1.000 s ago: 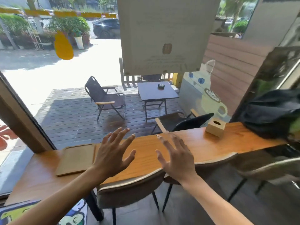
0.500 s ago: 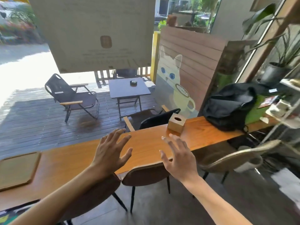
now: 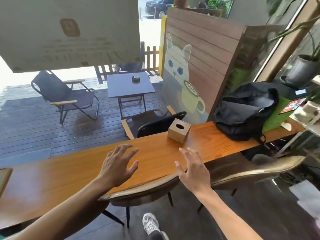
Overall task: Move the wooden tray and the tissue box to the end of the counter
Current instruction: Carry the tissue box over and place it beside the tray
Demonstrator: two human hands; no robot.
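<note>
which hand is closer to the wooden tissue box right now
Right. The right hand hovers open just short of the tissue box; the left hand is open, farther off to its left.

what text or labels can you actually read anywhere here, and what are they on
No text is readable.
Paper sign on the window: faint lines of print and a small emblem, too blurred to read.
Red card by the black backpack: colored print, too small.
Tissue box: no marking visible.
Cat mural: picture only.
</note>
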